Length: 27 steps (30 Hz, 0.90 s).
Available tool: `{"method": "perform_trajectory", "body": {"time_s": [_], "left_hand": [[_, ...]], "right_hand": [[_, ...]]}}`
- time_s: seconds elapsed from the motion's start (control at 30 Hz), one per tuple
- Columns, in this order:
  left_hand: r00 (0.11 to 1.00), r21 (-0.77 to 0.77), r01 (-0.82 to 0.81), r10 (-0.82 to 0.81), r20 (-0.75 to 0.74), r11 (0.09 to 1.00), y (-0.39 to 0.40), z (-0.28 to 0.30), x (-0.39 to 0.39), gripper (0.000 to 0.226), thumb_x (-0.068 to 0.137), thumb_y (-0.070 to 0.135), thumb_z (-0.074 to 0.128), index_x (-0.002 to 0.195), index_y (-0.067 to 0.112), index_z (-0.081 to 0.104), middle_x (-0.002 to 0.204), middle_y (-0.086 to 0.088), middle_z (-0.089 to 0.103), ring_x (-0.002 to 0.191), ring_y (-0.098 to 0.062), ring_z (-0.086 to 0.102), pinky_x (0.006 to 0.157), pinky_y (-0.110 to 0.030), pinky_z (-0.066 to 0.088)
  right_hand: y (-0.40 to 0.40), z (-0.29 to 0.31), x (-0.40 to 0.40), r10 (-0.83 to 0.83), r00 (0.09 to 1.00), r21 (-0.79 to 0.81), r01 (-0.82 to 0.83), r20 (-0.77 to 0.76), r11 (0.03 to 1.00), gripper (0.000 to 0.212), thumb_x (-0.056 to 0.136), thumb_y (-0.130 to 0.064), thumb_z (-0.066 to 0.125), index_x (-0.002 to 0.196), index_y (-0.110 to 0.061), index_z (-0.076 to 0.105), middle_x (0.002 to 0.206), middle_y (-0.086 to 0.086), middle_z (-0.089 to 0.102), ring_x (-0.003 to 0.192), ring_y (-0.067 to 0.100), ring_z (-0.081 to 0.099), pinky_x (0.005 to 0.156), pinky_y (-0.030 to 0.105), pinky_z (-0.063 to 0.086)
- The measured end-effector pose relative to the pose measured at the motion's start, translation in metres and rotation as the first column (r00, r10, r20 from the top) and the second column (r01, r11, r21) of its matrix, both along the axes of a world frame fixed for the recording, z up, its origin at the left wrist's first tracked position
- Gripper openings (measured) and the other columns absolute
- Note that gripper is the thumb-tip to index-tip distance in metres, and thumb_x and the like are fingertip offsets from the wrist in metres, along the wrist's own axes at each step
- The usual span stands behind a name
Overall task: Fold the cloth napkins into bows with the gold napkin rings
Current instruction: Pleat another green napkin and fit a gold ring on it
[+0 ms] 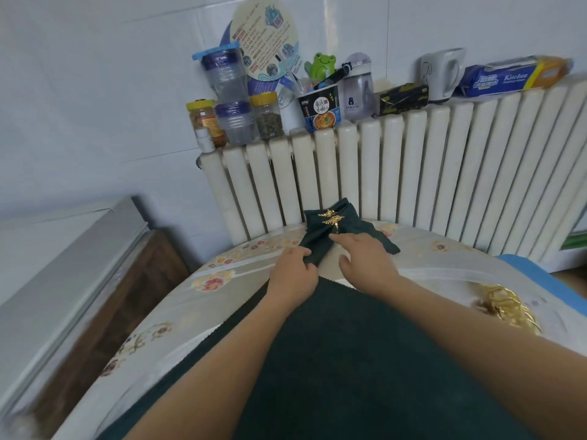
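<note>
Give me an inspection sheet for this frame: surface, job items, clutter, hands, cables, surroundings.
Surface: table under a floral-patterned cover.
Job items: dark green bow napkin at the far edge, with two gold leaf rings showing on it; unfolded green napkin near the person; spare gold rings piled at right.
Clutter: nothing seen on the table besides job items.
Hands: left hand pinches the bow's left wing; right hand open, index finger touching the bow's centre.
Cables: nothing seen.
Surroundings: white radiator behind, its top crowded with jars, a noodle cup, a white jug.
</note>
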<state>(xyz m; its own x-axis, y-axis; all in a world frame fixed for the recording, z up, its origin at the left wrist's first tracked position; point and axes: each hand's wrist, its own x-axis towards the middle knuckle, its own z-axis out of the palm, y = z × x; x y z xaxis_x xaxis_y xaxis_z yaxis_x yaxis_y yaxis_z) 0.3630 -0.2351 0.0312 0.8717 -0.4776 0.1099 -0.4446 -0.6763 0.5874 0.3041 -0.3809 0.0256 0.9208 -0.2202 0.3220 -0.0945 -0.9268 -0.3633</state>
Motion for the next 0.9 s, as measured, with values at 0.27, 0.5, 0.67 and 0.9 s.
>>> {"method": "perform_trajectory", "body": {"time_s": [0.27,0.5,0.67,0.9], "left_hand": [[0.996,0.077,0.003,0.004,-0.09,0.997,0.084,-0.024,-0.113,0.04,0.092,0.02,0.048,0.133,0.02,0.047,0.139,0.001,0.044,0.128,-0.015,0.042,0.11,-0.039,0.032],[0.994,0.375,0.092,-0.061,-0.096,0.922,0.164,-0.035,-0.213,0.031,0.09,0.042,0.055,0.117,0.029,0.058,0.12,0.006,0.049,0.117,-0.015,0.043,0.101,-0.03,0.033],[0.953,0.341,0.197,-0.098,-0.287,0.919,0.206,-0.034,-0.255,0.052,0.082,0.049,0.064,0.127,0.032,0.046,0.128,0.01,0.034,0.122,-0.01,0.036,0.106,-0.032,0.037],[0.947,0.438,0.279,-0.17,-0.273,0.855,0.225,-0.034,-0.286,0.066,0.071,0.054,0.073,0.127,0.035,0.042,0.151,0.007,0.016,0.14,-0.018,0.01,0.115,-0.036,0.019]], "right_hand": [[0.077,-0.019,-0.098,0.1,0.991,0.084,-0.092,-0.095,0.992,0.048,0.092,-0.019,0.046,0.14,-0.024,0.042,0.137,-0.003,0.051,0.125,0.017,0.044,0.106,0.029,0.032],[0.126,-0.044,-0.22,0.295,0.897,0.145,-0.26,-0.33,0.955,0.039,0.092,-0.036,0.051,0.131,-0.031,0.051,0.134,-0.01,0.049,0.126,0.012,0.039,0.107,0.027,0.031],[0.136,-0.045,-0.27,0.333,0.837,0.142,-0.301,-0.434,0.943,0.048,0.091,-0.047,0.052,0.137,-0.04,0.04,0.15,-0.014,0.027,0.138,0.011,0.018,0.114,0.033,0.015],[0.138,-0.035,-0.299,0.354,0.707,0.112,-0.366,-0.612,0.924,0.095,0.067,-0.066,0.069,0.145,-0.044,0.019,0.157,-0.013,0.0,0.144,0.018,-0.004,0.116,0.04,0.001]]}}
